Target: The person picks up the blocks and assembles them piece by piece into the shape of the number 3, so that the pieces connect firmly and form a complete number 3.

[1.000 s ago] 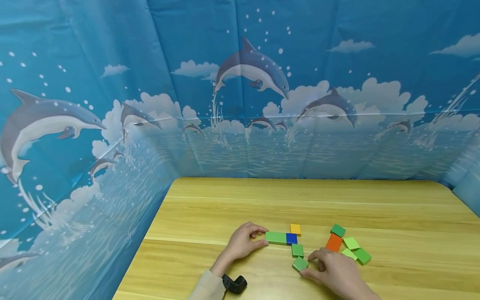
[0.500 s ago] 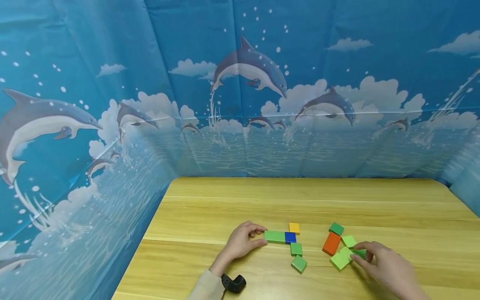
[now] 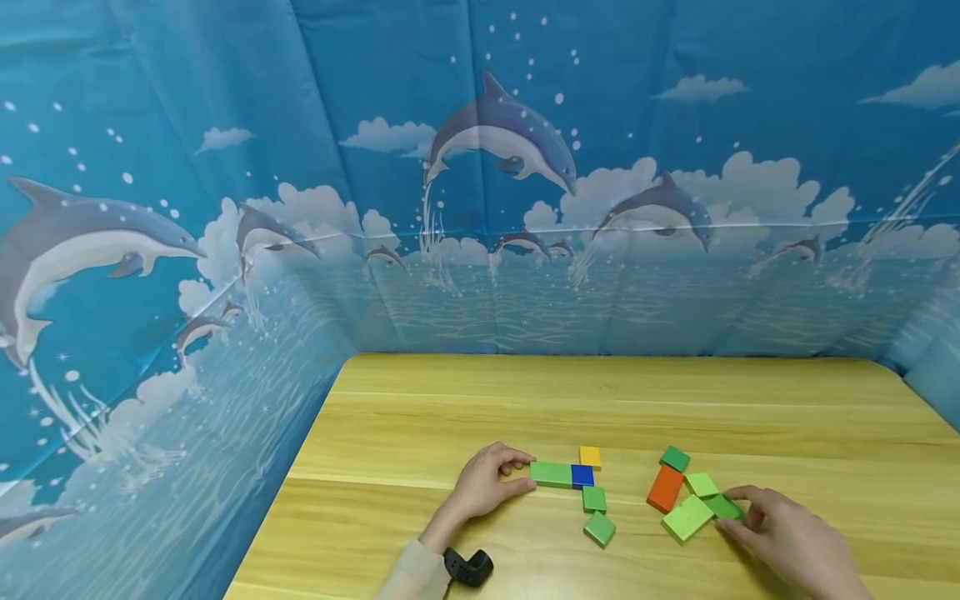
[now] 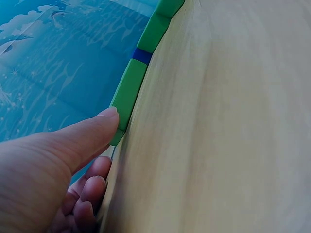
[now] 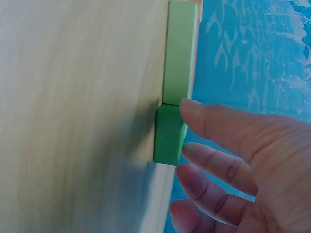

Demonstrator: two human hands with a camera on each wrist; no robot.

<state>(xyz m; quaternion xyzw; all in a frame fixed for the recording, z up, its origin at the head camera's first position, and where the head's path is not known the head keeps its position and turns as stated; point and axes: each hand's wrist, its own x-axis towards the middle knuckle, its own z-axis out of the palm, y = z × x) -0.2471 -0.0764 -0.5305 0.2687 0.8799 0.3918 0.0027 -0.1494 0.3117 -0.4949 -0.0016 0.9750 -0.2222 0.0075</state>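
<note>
In the head view my left hand (image 3: 491, 481) pinches the left end of a long green block (image 3: 551, 474) between thumb and forefinger. A blue block (image 3: 582, 477) lies against its right end, with a yellow block (image 3: 590, 457) behind and two green square blocks (image 3: 594, 499) trailing towards the front. My right hand (image 3: 791, 529) has thumb and forefinger on opposite edges of a darker green block (image 3: 724, 507) in the right cluster. Seen from the right wrist, the thumb lies where that green block (image 5: 168, 136) meets a light green block (image 5: 180, 53).
The right cluster also holds a light green oblong block (image 3: 687, 518), a smaller light green block (image 3: 702, 485), an orange-red block (image 3: 665, 488) and a green block (image 3: 675, 458). A black wrist strap (image 3: 468, 567) is by the left sleeve. A dolphin-print curtain (image 3: 495, 300) hangs behind the wooden table (image 3: 420, 400).
My right hand has left the front green square block and moved right to the other cluster, now at the darker green block's edges. The left hand has stayed on the long green block.
</note>
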